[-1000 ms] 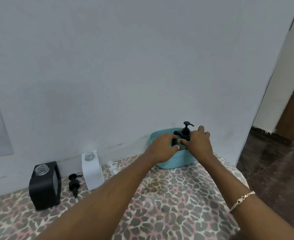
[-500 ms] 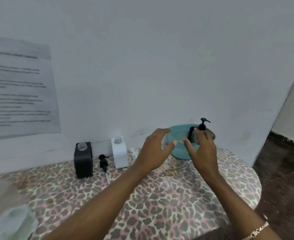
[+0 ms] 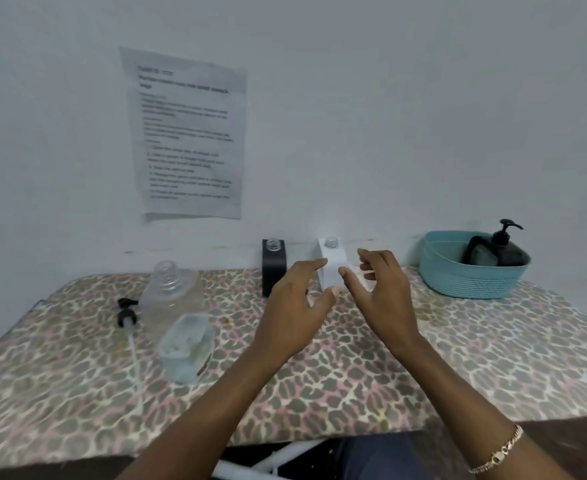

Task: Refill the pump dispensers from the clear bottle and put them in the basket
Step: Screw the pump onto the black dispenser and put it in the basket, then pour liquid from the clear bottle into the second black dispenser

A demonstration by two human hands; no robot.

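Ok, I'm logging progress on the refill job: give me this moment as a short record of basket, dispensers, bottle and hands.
basket: teal basket, far right, holds one black pump dispenser with its pump on
open dispensers: black dispenser and white dispenser, side by side, no pumps
refill source: clear bottle, left, neck uncapped
loose pump: black pump lying left of the clear bottle
hands: left hand and right hand both open, empty, in front of the white dispenser

Blk dispenser [image 3: 503, 252] in teal basket [image 3: 472, 284], white one [image 3: 333, 254] uncapped (upright)
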